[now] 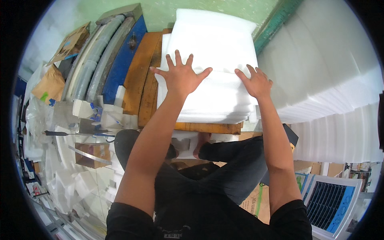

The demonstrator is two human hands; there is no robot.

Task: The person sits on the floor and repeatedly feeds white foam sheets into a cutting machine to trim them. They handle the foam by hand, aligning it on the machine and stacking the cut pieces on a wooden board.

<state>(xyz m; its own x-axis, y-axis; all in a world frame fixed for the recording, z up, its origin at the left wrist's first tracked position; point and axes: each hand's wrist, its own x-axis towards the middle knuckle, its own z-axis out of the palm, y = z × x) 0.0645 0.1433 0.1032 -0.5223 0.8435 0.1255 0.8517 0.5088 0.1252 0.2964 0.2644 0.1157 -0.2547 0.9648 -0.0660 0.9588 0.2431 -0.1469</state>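
A stack of white foam sheets (216, 99) lies before me on a low wooden table (141, 72). Spread wide on the stack's left part is my left hand (183, 75), palm down with all its fingers apart. My right hand (258, 82) rests at the stack's right edge, its thumb apart and its fingers pointing away from me. Between the hands runs a crease or step, beyond which another foam piece (213, 39) reaches back toward the green wall. Neither hand has anything visibly gripped in it.
Tall piles of white foam sheets (312, 69) stand close on the right. To the left are a blue board (123, 66), long grey rolls (93, 57), a cardboard box (93, 154) and scattered foam offcuts (78, 186). An air cooler (328, 204) stands at the lower right.
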